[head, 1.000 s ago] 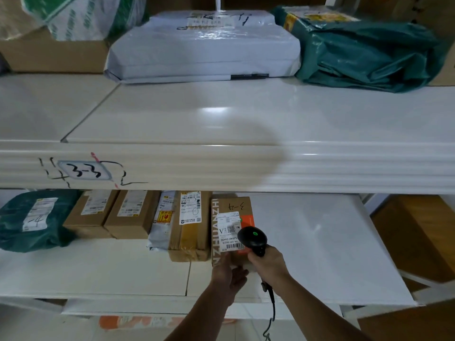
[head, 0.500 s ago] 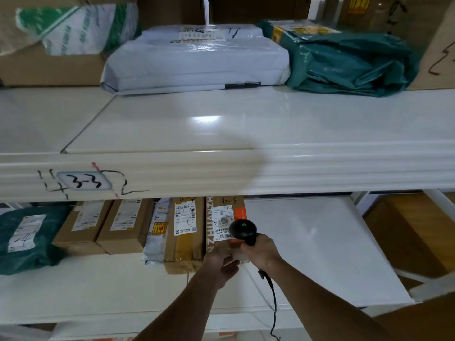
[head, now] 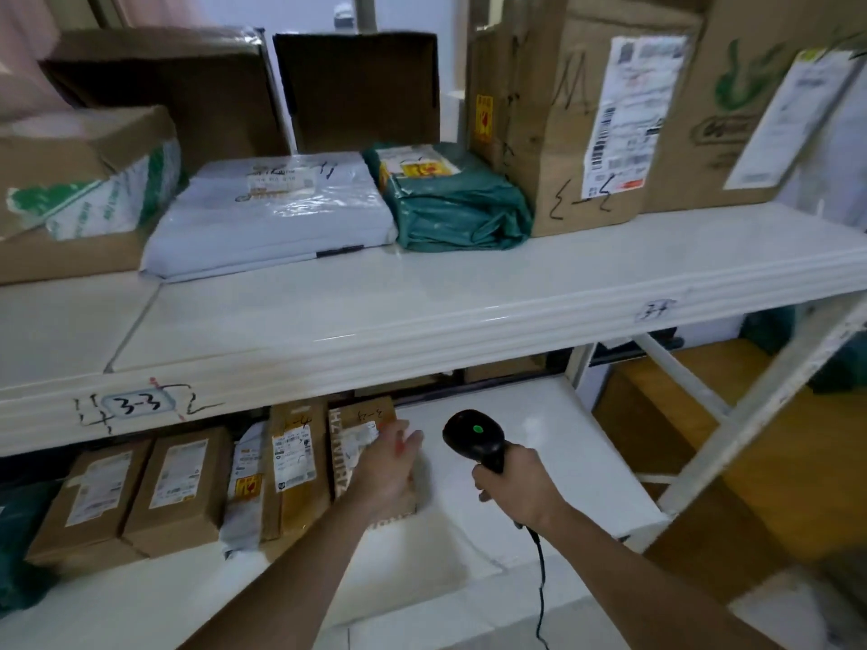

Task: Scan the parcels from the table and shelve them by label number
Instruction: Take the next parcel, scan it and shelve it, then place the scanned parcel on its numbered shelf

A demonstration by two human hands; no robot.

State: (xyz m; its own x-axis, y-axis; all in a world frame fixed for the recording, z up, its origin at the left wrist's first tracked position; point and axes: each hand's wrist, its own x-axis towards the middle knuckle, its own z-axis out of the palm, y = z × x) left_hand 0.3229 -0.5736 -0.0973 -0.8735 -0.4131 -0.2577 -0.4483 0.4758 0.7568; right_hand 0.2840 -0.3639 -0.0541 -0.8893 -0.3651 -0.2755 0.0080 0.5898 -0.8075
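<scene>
A brown cardboard parcel (head: 349, 426) with a white label and "3-4" handwritten on top lies on the lower shelf (head: 516, 462), last in a row of parcels. My left hand (head: 387, 466) rests on its right side with fingers straight. My right hand (head: 513, 485) grips a black barcode scanner (head: 476, 436) with a green light, held to the right of the parcel above the bare shelf. Its cable hangs down from my wrist.
Left of the parcel lie several boxes (head: 180, 485) and a grey bag (head: 244, 485). The upper shelf (head: 422, 312), marked "3-3" (head: 136, 405), carries a white bag (head: 272, 213), a green bag (head: 450, 199) and tall cartons (head: 577, 114). A white shelf frame (head: 769, 391) stands at right.
The view has swung up and to the right. My right hand has pulled the scanner away from the parcel's label to the right. My left hand stays at the parcel.
</scene>
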